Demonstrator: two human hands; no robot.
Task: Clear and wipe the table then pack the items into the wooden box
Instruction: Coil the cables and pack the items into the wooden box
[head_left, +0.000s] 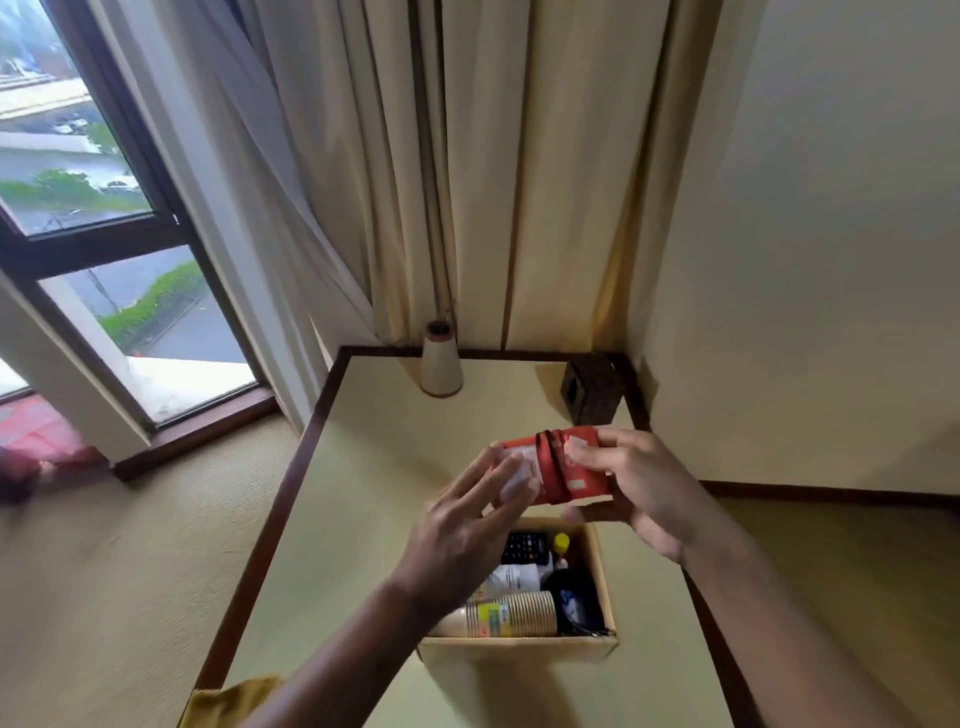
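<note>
- Red packet (558, 465), with a band pinching its middle and white labels on its face, was held in the air above the far end of the wooden box (519, 647).
- Right hand (639, 491): grip closed on the packet's right end, fingers over the top edge, thumb underneath.
- Left hand (465, 535): fingers spread and loose, fingertips at the packet's left end; whether they actually pressed on it could not be told because of blur.
- Wooden box stood open on the pale surface (374, 467), near its front edge, directly below the hands.
- Box contents: a sleeve of paper cups (511, 616) lying on its side along the near wall, a black calculator (524, 548) at the far side, a yellow-capped bottle (561, 545) just beside it, a dark item at the right that was too blurred to name.
- At the surface's far edge: a cone-shaped lamp base (440, 364) and a dark box (592, 387) in the corner, well apart from the wooden box.
</note>
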